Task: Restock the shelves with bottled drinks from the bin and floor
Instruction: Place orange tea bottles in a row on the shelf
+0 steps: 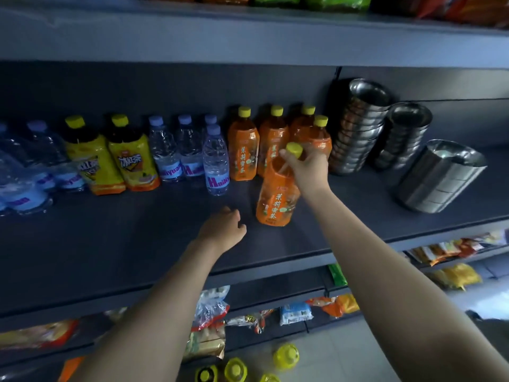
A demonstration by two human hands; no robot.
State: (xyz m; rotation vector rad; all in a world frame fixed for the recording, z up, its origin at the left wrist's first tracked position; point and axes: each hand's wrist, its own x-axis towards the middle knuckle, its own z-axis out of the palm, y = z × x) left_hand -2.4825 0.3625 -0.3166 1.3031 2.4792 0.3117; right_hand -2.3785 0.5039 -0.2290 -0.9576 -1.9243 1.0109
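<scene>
Nearest the viewer, at the bottom edge, several yellow-capped bottles [286,356] stand on the tiled floor, waiting to be shelved. Above them, two bare forearms reach up onto a dark grey shelf [110,244]. The left hand [223,230] hovers just over the shelf, fingers loosely curled and holding nothing. Beside it, the right hand [307,169] grips an orange tea bottle [276,194] by its shoulder just under the yellow cap, fingers wrapped around the neck; the bottle tilts slightly, its base at or just above the shelf. Full of liquid, it is likely fairly heavy and top-steered from this hold, with a slick plastic label; a grasp around the mid-body would probably steady it better. Behind it stands a row of matching orange bottles [243,150], then clear water bottles [216,161] and yellow-labelled tea bottles [132,158] further left. To the right lie stacks of steel bowls [358,128].
</scene>
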